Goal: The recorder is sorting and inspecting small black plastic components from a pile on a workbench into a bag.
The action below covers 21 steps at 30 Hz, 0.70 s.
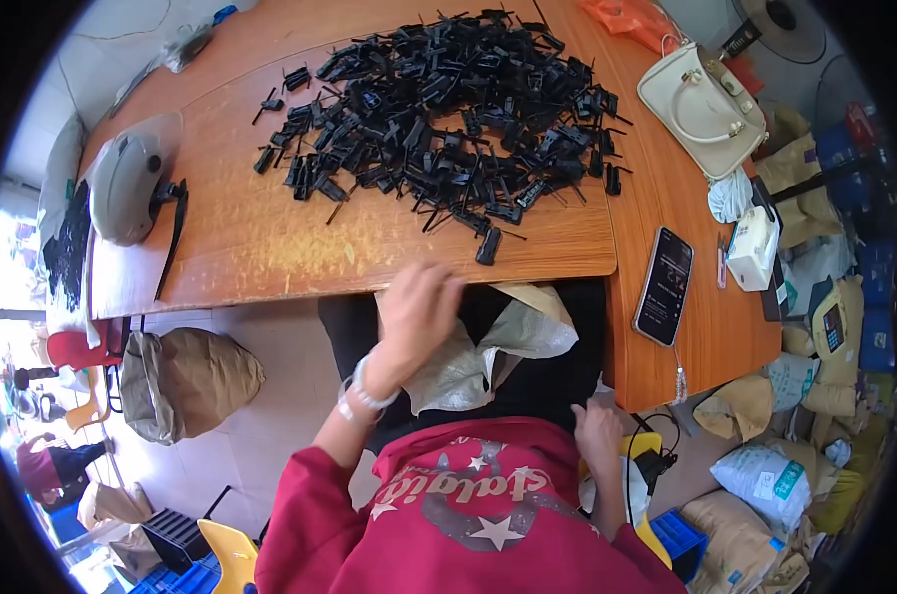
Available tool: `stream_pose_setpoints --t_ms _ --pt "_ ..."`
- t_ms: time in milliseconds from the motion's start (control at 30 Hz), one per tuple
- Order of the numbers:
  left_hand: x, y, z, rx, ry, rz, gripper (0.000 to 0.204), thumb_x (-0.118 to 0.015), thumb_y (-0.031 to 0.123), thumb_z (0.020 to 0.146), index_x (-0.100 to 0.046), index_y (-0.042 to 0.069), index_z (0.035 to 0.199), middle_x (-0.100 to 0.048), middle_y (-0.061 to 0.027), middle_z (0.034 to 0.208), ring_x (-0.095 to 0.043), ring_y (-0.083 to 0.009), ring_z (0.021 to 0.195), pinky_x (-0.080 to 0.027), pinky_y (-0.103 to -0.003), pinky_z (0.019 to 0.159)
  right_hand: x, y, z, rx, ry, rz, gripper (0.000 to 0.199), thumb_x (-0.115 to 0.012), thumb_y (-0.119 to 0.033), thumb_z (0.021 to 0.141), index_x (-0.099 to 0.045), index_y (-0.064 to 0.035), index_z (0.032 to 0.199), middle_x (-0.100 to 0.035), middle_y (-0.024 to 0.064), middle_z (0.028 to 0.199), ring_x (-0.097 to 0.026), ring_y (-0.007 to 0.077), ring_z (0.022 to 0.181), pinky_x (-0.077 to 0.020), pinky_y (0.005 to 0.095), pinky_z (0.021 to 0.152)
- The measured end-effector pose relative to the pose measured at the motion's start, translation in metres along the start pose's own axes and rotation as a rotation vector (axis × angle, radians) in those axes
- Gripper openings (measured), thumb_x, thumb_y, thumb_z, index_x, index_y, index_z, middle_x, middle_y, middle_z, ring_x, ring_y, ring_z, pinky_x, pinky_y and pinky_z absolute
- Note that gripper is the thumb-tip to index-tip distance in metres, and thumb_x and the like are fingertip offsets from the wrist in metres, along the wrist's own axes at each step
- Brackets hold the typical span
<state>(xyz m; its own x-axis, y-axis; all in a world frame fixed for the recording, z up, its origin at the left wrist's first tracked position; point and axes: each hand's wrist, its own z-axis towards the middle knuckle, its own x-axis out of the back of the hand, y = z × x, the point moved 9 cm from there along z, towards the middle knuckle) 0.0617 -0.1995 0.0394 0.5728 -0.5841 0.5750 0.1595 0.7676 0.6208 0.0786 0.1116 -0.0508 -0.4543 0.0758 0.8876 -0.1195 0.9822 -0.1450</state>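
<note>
My left hand (421,309), with a pale bracelet at its wrist, is above my lap at the table's front edge. Its fingers are smeared by motion, and whether they hold anything cannot be made out. Below it, a sack (455,378) with a silvery lining lies open across my thighs, its mouth toward the table. At my right hip hangs my right hand (599,433), thumb apart from the fingers, with nothing visible in it. Beyond the left hand, a large heap of small black plastic parts with thin stems (448,119) spreads over the wooden table; one black part (488,246) lies nearest its edge.
A grey helmet (127,188) sits on the table's left side. On the right are a phone (664,287), a white box (754,247) and a cream handbag (703,107). A brown sack (196,381) stands on the floor at left; several filled bags (762,483) crowd the right.
</note>
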Motion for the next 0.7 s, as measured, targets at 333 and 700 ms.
stream_pose_setpoints --t_ms 333,700 --pt "-0.050 -0.003 0.017 0.057 0.011 0.242 0.024 -0.067 0.015 0.075 -0.050 0.001 0.085 -0.051 -0.0131 0.076 -0.052 -0.0304 0.070 -0.041 -0.039 0.063 0.093 -0.110 0.016 0.580 0.493 0.777 0.016 -0.067 -0.005 0.078 -0.053 0.0011 0.080 -0.058 0.0167 0.071 -0.058 0.0349 0.066 -0.0455 0.0365 0.059" --pt "-0.037 -0.019 -0.040 0.733 -0.084 -0.828 0.029 -0.069 0.006 0.076 -0.054 0.000 0.100 -0.053 0.0048 0.070 -0.045 -0.0021 0.060 -0.038 -0.019 0.054 0.103 -0.168 0.019 1.070 0.591 0.631 0.026 -0.067 0.003 0.071 -0.059 -0.0029 0.095 -0.061 0.0129 0.084 -0.062 0.0298 0.074 -0.0501 0.0358 0.063"
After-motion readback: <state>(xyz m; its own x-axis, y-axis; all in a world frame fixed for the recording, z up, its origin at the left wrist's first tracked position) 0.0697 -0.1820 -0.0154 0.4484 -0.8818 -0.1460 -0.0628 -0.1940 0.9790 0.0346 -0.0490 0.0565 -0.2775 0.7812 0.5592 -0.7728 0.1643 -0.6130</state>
